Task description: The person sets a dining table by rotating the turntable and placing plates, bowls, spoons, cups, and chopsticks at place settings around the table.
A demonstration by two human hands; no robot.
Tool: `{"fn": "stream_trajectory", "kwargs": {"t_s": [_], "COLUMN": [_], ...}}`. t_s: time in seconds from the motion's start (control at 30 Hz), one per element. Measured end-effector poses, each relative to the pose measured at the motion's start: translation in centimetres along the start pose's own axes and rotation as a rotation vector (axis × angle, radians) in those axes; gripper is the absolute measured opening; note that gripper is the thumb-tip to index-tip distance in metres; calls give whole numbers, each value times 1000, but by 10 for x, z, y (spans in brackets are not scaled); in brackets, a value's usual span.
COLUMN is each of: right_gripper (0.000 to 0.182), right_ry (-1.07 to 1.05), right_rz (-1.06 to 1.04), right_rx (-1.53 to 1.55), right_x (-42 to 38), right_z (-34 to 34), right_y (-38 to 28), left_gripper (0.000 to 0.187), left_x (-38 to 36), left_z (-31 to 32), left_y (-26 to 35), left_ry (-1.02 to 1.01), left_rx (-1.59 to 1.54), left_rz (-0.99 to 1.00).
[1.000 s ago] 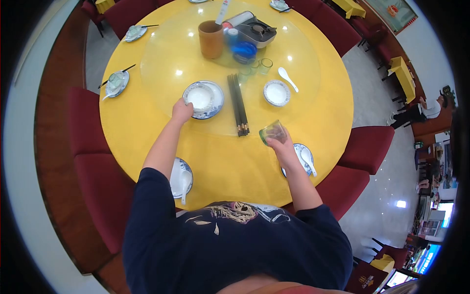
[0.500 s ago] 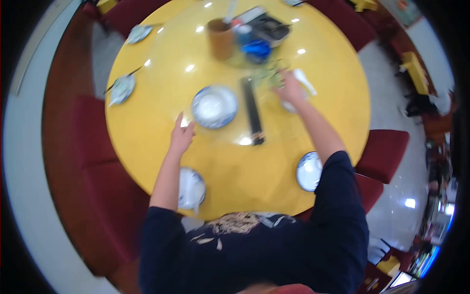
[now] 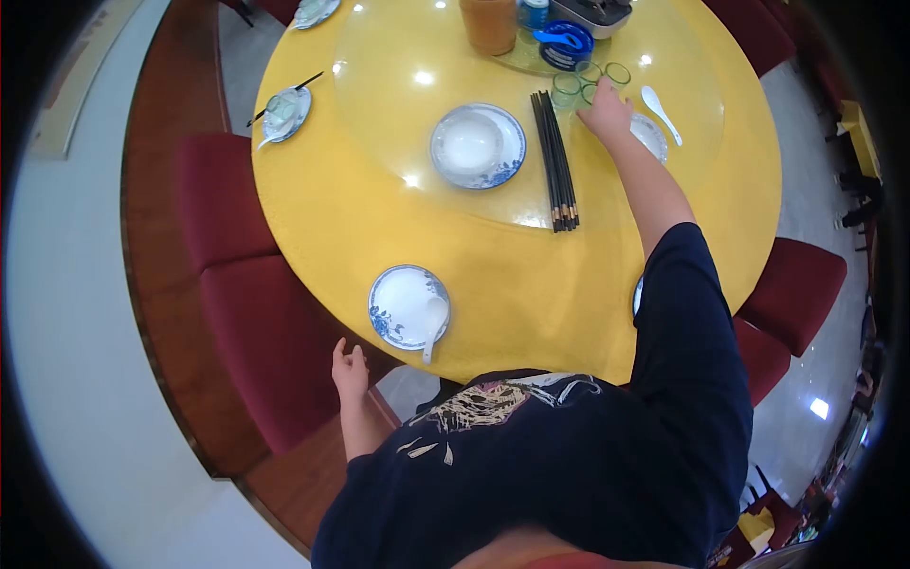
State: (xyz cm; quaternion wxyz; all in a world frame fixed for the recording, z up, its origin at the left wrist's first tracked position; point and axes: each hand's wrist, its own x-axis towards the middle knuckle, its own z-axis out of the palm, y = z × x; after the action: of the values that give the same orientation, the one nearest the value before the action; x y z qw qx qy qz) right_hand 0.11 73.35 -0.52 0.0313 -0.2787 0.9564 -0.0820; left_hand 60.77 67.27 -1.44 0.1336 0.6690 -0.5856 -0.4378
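My right hand [image 3: 607, 109] reaches over the glass turntable, its fingers closed around the rim of a green-tinted glass [image 3: 589, 93]. Several similar glasses stand close together there, among them a left one [image 3: 565, 92]; the hand partly covers the group. Beside that wrist are a small white dish [image 3: 648, 138], partly hidden by the arm, and a white spoon [image 3: 661, 114]. My left hand [image 3: 351, 368] hangs empty off the table edge, fingers apart. Nearest to it is a blue-patterned plate [image 3: 398, 308] with a white spoon [image 3: 434, 327] on it.
A bundle of black chopsticks [image 3: 555, 161] lies beside a plate with stacked white bowls [image 3: 474, 147]. Farther back stand a brown container [image 3: 489, 27] and a blue tub [image 3: 566, 45]. A place setting [image 3: 284, 114] is at left. Dark red chairs [image 3: 232, 209] surround the yellow table [image 3: 512, 303].
My left hand has drawn back from above the table to beyond its near edge. My right hand stays at the glasses. The view has shifted, so the table sits higher and farther right.
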Motion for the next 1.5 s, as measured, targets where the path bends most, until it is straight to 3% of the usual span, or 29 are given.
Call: {"fn": "stream_trajectory", "kwargs": {"t_s": [0.23, 0.33, 0.43, 0.57, 0.6, 0.63, 0.7, 0.8, 0.9, 0.93, 1.07, 1.17, 1.2, 1.3, 1.37, 1.4, 1.5], "right_gripper": [76, 79, 79, 73, 72, 73, 74, 75, 76, 76, 68, 59, 46, 36, 32, 30, 28], "right_ry": [90, 204, 337, 208, 153, 90, -42, -133, -207, -85, 133, 25, -1, 40, -47, -101, -217], "right_rz": [-42, -217, -400, -94, 8, 85, 215, 341, 761, 762, 860, 885, 833, 653, 669, 676, 577], "right_rx": [150, 56, 227, 53, 13, -20, -16, 182, 668, 517, 387, 202, 114, -17, 40, 72, -37], "right_x": [-14, -47, -90, -202, -235, -269, -318, -360, -355, -349, -351, -360, -358, -354, -355, -355, -355], "right_z": [-10, -36, -48, -38, -34, -38, -43, -36, -8, 25, 40, -24, -28, -16, -23, -23, -14], "right_y": [-10, 6, 63, 164, 182, 191, 203, 209, 216, 236, 234, 185, 185, 211, 214, 214, 222], "left_gripper": [45, 46, 47, 51, 55, 55, 49, 44, 44, 42, 38, 38, 38, 37, 37, 36, 37], "left_x": [-15, -4, 12, 26, 39, 39, 18, -13, -12, -11, -10, -6, -5, 0, 9, 7, 1], "left_z": [-6, 3, 19, 40, 45, 46, 42, 42, 66, 72, 84, 85, 83, 87, 88, 90, 92], "left_y": [3, -8, -22, -13, -25, -25, 8, 57, 46, 44, 39, 33, 29, 22, 13, 16, 21], "left_ry": [92, -2, -147, -278, -188, 57, 290, -165, -426, -475, -452, -468, -470, -509, -529, -561, -628], "left_rx": [57, 147, 77, -43, 161, 418, 519, 510, 563, 582, 540, 477, 460, 393, 347, 309, 144], "left_rz": [73, 102, 51, 24, 191, 510, 743, 516, 574, 578, 625, 609, 599, 578, 555, 449, 409]}}
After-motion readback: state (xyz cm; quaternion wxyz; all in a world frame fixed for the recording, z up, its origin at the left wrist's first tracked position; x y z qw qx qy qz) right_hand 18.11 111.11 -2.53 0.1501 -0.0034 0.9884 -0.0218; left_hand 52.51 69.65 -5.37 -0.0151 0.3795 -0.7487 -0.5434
